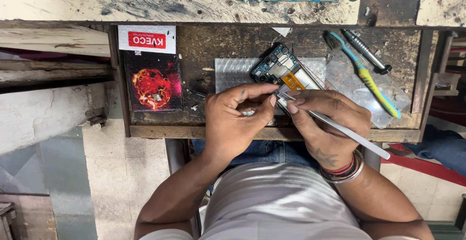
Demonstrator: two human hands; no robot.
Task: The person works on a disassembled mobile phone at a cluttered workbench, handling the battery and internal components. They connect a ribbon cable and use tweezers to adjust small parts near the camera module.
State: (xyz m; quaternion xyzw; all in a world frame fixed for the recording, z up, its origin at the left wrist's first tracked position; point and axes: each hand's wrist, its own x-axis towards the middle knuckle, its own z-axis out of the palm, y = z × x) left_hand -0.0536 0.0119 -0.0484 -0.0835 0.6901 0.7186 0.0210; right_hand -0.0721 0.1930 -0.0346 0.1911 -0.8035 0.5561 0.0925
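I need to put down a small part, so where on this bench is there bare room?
The dark wood between the card packet and the bubble-wrap sheet is mostly bare, apart from small specks. Crowded: the opened phone under the left hand and right hand with tweezers, and the toothbrush and screwdriver on the right.

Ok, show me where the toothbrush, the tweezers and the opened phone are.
toothbrush (367,77), head view, middle of its handle.
tweezers (347,132), head view, shaft past the right hand (330,126).
opened phone (279,65), head view, exposed circuit board.
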